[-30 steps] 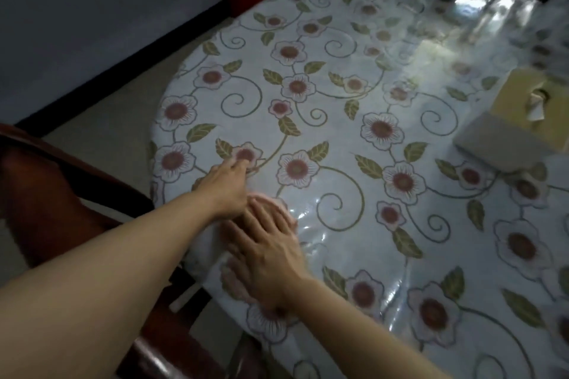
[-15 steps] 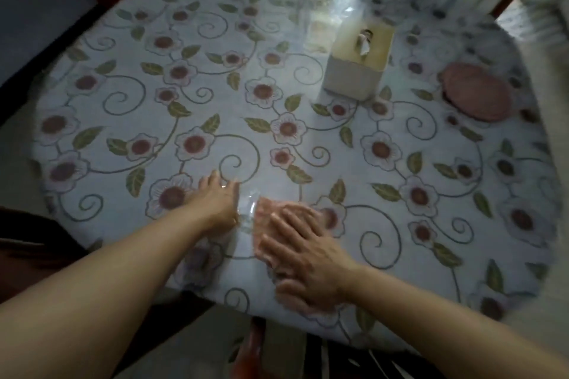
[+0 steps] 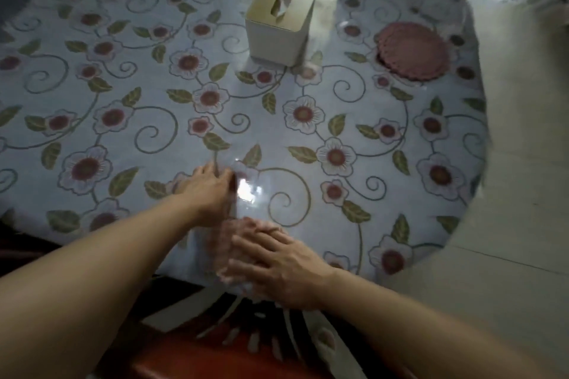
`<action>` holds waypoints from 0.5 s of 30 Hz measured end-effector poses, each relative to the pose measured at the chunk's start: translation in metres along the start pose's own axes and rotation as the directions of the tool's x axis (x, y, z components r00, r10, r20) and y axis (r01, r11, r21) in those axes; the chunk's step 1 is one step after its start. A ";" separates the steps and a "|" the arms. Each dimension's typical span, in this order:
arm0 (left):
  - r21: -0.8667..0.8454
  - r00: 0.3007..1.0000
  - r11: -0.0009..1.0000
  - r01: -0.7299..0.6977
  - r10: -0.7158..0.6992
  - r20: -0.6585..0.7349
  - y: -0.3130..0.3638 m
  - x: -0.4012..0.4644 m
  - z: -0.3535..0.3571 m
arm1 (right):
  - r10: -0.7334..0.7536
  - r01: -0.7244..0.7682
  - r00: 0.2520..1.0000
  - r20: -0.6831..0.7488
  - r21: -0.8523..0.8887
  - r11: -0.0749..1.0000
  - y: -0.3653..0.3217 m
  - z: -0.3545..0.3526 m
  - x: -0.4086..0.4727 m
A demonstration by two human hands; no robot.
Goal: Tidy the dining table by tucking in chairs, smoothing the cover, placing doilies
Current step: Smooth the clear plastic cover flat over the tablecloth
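Since 0.5 s ago both hands have slid toward the near tabletop [image 3: 446, 224] edge. The right hand [image 3: 271, 268], grip flat and holding nothing, presses a pink doily [image 3: 228, 240]; the left hand [image 3: 209, 191] lies flat on the clear cover [image 3: 252, 194]. Pushing further could bunch that cover again.
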State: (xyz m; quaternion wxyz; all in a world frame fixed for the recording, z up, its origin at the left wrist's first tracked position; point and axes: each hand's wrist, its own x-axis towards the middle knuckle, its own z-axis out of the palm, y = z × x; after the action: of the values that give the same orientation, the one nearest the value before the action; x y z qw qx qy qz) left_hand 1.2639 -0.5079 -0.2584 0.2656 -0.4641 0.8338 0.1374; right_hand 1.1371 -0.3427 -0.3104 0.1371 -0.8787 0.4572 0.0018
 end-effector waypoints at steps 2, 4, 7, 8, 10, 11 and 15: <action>0.031 1.000 0.999 0.021 -0.021 0.002 0.022 -0.002 0.003 | 0.151 -0.153 0.987 -0.062 -0.027 0.988 0.031 0.003 -0.031; 0.028 0.999 0.999 0.043 -0.042 -0.015 0.046 -0.004 0.008 | 0.387 -0.391 0.915 -0.118 -0.012 0.921 0.070 -0.002 -0.069; -0.026 0.999 1.000 -0.006 0.004 -0.054 0.082 -0.010 0.015 | 0.683 -0.688 0.713 -0.158 0.033 0.725 0.112 -0.007 -0.117; -0.039 0.999 0.999 -0.022 0.021 -0.047 0.093 -0.013 0.017 | 0.735 -0.741 0.650 -0.192 0.052 0.669 0.110 -0.005 -0.119; -0.055 0.999 0.998 -0.035 0.034 -0.028 0.111 -0.019 0.018 | 0.731 -0.734 0.649 -0.212 0.079 0.675 0.085 0.002 -0.109; -0.063 0.999 0.997 -0.033 0.032 -0.022 0.118 -0.020 0.017 | 0.659 -0.658 0.727 -0.193 0.080 0.749 0.067 0.006 -0.103; -0.107 0.998 0.993 -0.047 0.042 -0.049 0.136 -0.012 0.007 | 0.279 -0.284 0.952 -0.123 -0.024 0.959 0.047 0.013 -0.121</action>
State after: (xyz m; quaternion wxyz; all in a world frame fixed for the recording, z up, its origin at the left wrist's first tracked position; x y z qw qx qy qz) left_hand 1.1561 -0.4237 -0.2595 0.2175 -0.4622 0.8412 0.1776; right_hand 1.0303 -0.2685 -0.3187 0.0898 -0.8059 0.5848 -0.0213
